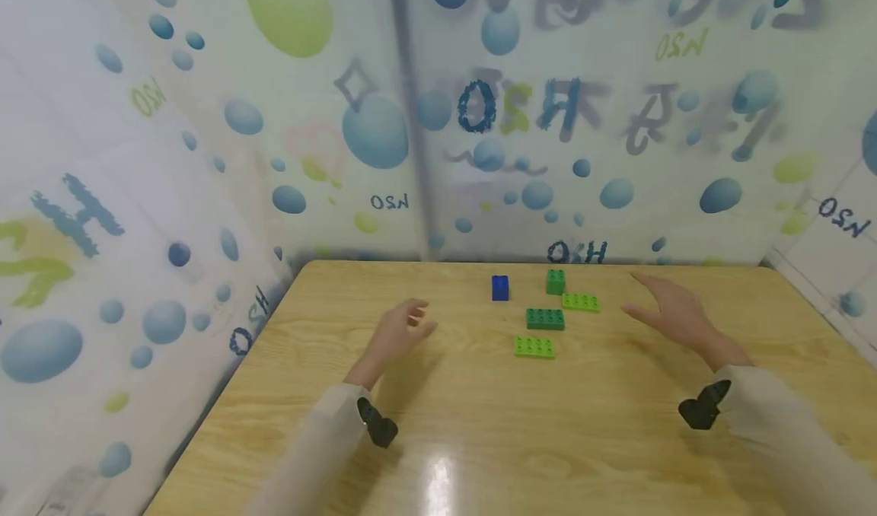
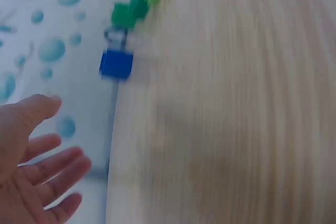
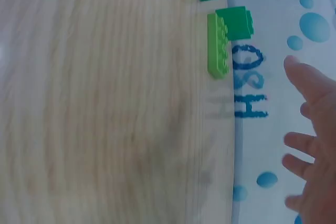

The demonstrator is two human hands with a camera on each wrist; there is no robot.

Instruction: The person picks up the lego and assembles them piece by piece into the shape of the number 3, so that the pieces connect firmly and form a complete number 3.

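Several toy building bricks lie apart from both hands on the wooden table. A blue brick [image 1: 500,288] is at the left of the group, and a small green brick [image 1: 556,281] is at the back. Beside that one lies a flat lime brick [image 1: 580,302]. In front are a longer dark green brick [image 1: 544,319] and a second lime brick [image 1: 534,347]. My left hand [image 1: 400,329] hovers left of the blue brick, fingers loosely bent, holding nothing. My right hand [image 1: 671,310], also holding nothing, hovers right of the lime brick with thumb and fingers spread.
The wooden table [image 1: 452,402] reaches back to a pale curtain [image 1: 329,143] printed with blue and green bubbles and letters. Dark straps with black pieces [image 1: 377,422] sit on both wrists, over light sleeves [image 1: 788,417].
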